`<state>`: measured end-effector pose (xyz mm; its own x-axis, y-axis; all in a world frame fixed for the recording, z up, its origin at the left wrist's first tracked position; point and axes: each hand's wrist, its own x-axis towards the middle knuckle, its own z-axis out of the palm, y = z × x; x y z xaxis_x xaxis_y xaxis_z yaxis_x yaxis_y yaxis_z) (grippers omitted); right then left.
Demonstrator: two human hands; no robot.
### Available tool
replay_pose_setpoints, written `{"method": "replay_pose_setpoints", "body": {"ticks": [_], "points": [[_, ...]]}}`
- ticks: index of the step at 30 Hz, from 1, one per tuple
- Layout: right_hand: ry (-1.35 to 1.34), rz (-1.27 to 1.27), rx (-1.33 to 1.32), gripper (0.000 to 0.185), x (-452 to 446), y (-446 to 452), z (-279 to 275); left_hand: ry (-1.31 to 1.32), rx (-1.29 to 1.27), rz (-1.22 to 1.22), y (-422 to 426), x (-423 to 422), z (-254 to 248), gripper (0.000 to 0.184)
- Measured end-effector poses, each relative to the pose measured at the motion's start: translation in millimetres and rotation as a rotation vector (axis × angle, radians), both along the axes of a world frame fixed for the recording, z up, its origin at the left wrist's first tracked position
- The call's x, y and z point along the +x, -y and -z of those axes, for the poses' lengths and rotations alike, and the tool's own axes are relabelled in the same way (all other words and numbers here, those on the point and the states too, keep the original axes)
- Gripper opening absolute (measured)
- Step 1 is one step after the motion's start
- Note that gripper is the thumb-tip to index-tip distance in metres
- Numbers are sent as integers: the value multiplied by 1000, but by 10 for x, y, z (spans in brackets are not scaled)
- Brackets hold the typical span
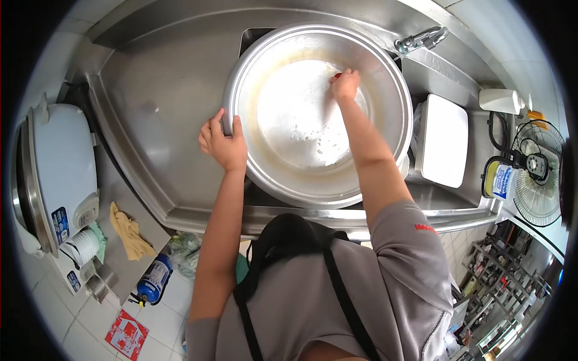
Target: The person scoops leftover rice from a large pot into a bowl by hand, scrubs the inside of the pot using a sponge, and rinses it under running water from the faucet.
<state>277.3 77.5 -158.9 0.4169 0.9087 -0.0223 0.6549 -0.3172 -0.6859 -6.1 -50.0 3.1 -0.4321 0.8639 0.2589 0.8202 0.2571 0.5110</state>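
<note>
A large round metal basin rests over the stainless steel sink, with wet patches and small bits on its bottom. My left hand grips the basin's left rim, thumb on the inner side and fingers outside. Inside the basin, near the upper right of its bottom, my right hand is closed around a small red object, mostly hidden by the fingers.
A faucet stands behind the basin at the right. Right of the basin is a white rectangular container. Further right are a bottle and a fan. A yellow cloth lies at the left.
</note>
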Motion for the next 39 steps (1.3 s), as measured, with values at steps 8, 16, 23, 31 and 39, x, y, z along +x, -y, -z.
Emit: {"method": "replay_pose_setpoints", "body": {"ticks": [8,16,23,31,39], "points": [[549,-315,-89,26,-613,79,-159,16,7,-9,10,4,-13,35],[506,-344,-159,30,-353,107,-176,24,3,11,20,-19,-8,35],[589,-416,-94,37,-408,286,-445,40,-5,7,13,-15,-3,35],[598,-427,-126,37,-235,284,-455,32,-18,-2,21,4,-18,35],[434,-359,-158,37,-38,129,-465,23,-5,2,15,0,-13,35]]}}
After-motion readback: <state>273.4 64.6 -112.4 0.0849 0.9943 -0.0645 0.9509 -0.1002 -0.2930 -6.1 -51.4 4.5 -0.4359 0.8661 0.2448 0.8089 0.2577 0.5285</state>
